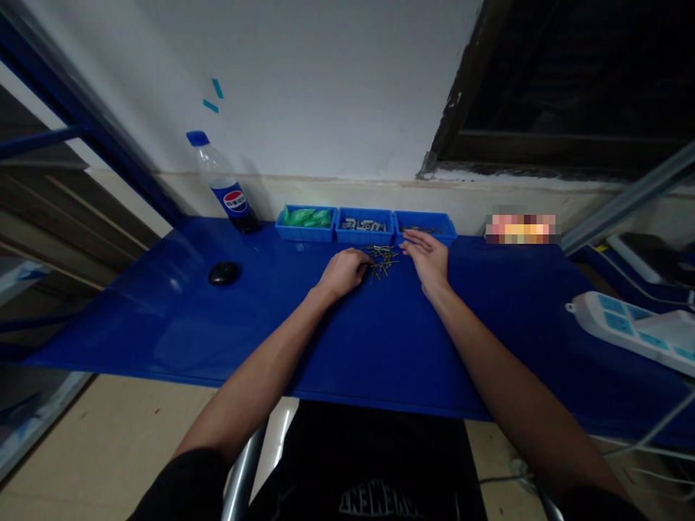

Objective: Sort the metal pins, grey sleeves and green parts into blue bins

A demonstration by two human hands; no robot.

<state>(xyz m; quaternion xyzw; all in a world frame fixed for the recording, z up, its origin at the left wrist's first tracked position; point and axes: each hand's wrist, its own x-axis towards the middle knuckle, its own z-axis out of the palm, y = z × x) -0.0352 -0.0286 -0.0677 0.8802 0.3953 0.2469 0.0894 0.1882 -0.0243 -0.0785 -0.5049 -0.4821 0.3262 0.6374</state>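
Observation:
A loose pile of small thin screws [383, 262] lies on the blue tabletop between my two hands. At the pile's left edge my left hand [344, 273] rests with its fingers curled in, and the fingertips are partly hidden. My right hand [430, 262] is just right of the pile, fingers stretched toward it and the thumb a little apart, with nothing visible in them. Behind it stands a blue bin [449, 230] with more thin metal pieces inside. The middle blue bin [365, 236] holds small grey parts, and the left blue bin [305, 234] holds green plastic packets.
A cola bottle [233, 195] stands at the back left, with a black computer mouse [223, 273] in front of it. On the right lies a white power strip [624, 322]. A pixelated item [523, 229] sits by the wall. The table [369, 347] ends close to my body.

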